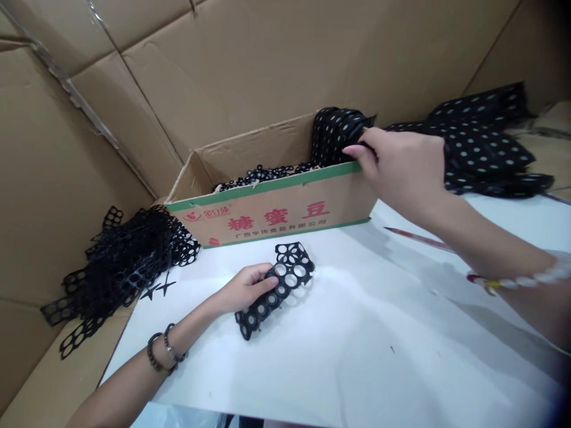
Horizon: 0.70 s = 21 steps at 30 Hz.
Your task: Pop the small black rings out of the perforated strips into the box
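Left hand (pixel 250 288) low, thumb pressed to curled fingers; right hand (pixel 399 163) reaches higher, fingertips pinched, wrist bent.

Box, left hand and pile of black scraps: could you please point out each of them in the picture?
Box (pixel 267 229): head view, on its printed front wall.
Left hand (pixel 246 288): head view, on the back of the hand.
Pile (pixel 134 255): head view, near its middle.

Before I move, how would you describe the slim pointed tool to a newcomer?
On the white table, find the open cardboard box with red lettering. Just right of it, the slim pointed tool runs behind the right forearm. Its reddish shaft sets it apart from the black dotted sheets beyond.
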Available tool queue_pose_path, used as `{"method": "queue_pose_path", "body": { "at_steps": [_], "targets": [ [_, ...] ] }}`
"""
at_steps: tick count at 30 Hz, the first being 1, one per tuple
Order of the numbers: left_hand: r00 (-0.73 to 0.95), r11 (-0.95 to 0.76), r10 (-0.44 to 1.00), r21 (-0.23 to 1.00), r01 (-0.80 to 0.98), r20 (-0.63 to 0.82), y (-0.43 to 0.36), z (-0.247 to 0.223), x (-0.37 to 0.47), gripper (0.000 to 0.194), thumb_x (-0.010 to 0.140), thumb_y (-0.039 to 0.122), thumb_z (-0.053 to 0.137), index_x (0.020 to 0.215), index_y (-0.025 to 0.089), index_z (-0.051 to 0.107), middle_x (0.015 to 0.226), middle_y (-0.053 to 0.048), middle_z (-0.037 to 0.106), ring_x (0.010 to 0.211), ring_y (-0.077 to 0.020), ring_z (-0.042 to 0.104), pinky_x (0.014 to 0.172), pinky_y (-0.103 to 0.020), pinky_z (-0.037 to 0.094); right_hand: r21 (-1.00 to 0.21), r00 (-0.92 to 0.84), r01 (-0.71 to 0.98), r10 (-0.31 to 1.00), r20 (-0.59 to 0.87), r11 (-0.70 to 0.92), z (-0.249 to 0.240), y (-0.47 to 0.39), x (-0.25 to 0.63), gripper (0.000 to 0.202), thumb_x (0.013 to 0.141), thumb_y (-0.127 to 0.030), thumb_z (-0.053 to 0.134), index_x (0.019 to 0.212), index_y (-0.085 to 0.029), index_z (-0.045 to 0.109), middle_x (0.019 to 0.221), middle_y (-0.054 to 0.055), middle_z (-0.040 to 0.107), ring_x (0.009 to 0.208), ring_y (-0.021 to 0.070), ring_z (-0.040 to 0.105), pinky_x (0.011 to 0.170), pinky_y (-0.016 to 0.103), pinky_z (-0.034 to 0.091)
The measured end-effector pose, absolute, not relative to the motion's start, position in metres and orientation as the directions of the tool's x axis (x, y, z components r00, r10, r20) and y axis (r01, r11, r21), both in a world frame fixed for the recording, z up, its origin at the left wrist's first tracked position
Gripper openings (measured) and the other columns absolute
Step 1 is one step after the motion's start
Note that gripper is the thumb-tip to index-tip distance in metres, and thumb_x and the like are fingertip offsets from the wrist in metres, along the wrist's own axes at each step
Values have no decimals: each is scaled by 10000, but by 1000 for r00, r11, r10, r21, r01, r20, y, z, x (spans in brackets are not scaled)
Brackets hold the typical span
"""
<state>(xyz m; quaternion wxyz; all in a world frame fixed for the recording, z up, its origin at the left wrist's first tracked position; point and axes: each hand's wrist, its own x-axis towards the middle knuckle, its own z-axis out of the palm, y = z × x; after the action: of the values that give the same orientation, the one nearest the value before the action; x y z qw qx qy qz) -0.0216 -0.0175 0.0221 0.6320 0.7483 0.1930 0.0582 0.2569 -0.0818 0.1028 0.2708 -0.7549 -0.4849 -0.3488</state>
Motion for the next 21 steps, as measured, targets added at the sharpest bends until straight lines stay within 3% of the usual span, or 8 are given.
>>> {"method": "queue_pose_path", "body": {
  "at_steps": [2,6,11,14,18,19,21],
  "targets": [
    [917,-103,363,970,218,-168,-18,20,-22,275,797,410,468,776,137,480,663,24,422,608,-89,376,558,-189,293,-57,316,902,565,762,-428,104,-82,253,322,846,-410,412,733,-138,542,579,39,506,525,116,404,487,248,159],
    [911,-71,373,974,215,-174,-17,19,-22,269,798,406,474,771,138,476,664,25,426,606,-85,379,549,-184,290,-202,393,902,529,753,-382,113,-85,249,310,844,-399,426,752,-141,572,592,36,531,535,116,427,500,244,196],
    [914,-44,369,979,198,-168,-17,19,-21,269,784,404,503,764,136,504,657,26,453,603,-84,408,561,-183,304,-334,494,865,517,699,-375,119,-75,251,330,867,-398,381,907,-135,576,794,82,602,710,153,513,616,266,296],
    [910,61,371,983,174,-184,-17,20,-22,264,761,390,547,849,141,536,731,2,526,669,-106,476,615,-197,344,-292,461,886,622,632,-360,119,-69,252,443,900,-412,262,1153,-109,464,1010,146,561,926,212,496,745,318,316],
    [935,161,322,982,101,-149,-15,23,-21,416,664,285,677,1032,158,528,936,-48,574,848,-157,523,726,-223,377,-241,397,915,613,683,-323,122,-75,235,587,891,-446,235,1324,-50,213,1315,194,277,1172,294,285,888,385,249],
    [934,176,327,980,88,-142,-14,23,-20,452,641,254,698,1047,159,525,961,-56,576,871,-164,525,732,-223,382,-219,352,933,593,724,-286,121,-78,225,559,890,-434,248,1305,-60,252,1316,177,278,1169,286,281,894,381,243],
    [914,216,377,974,70,-149,-11,21,-19,470,619,216,715,1046,157,527,962,-65,590,866,-166,540,723,-222,397,-130,198,980,621,758,-154,116,-81,199,456,889,-412,261,1173,-89,415,1177,140,434,1062,248,377,845,354,273]
  ]
}}
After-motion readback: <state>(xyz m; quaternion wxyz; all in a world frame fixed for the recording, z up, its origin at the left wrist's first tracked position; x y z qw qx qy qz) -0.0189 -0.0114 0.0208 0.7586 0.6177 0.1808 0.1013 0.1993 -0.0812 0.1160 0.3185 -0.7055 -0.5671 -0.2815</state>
